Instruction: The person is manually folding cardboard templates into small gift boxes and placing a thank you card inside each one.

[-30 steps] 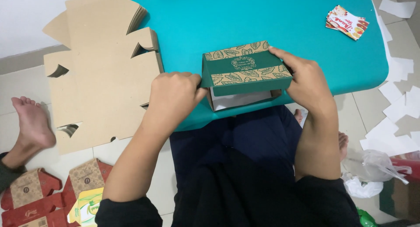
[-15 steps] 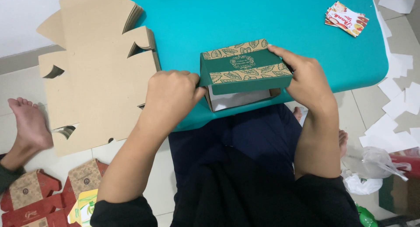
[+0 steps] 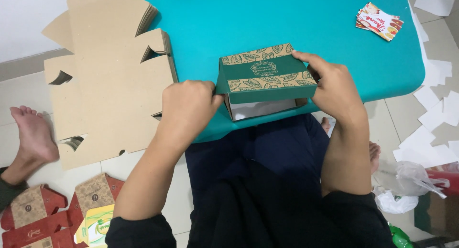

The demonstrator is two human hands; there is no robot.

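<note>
At the near table edge: both hands close on one green carton.
Left hand point(image 3: 189, 107): curled almost into a fist, fingertips pinching the left end of the green box point(image 3: 264, 76); forearm comes up from lower left, wrist bent inward.
Right hand point(image 3: 332, 85): partly closed, fingers spread along the box's right end and top corner, thumb toward the front; forearm rises nearly straight from the lap.
Box position: resting on the turquoise table point(image 3: 306, 18), right at its near rim, lid part-lowered, pale interior showing beneath the front.
Risk, judged: box overhangs the rim slightly; uneven pressure from either hand could tip it into the lap.
Risk, judged: left-hand pinch looks tight; a hard squeeze may crease the side flap or skew the lid.
Left surroundings: stack of flat brown cardboard blanks point(image 3: 110, 76), partly over the table edge.
Far right: small printed cards point(image 3: 379, 21) on the table; white paper scraps point(image 3: 435, 100) on the floor.
Lower left: folded red cartons point(image 3: 43, 214); another person's bare foot point(image 3: 33, 131).
</note>
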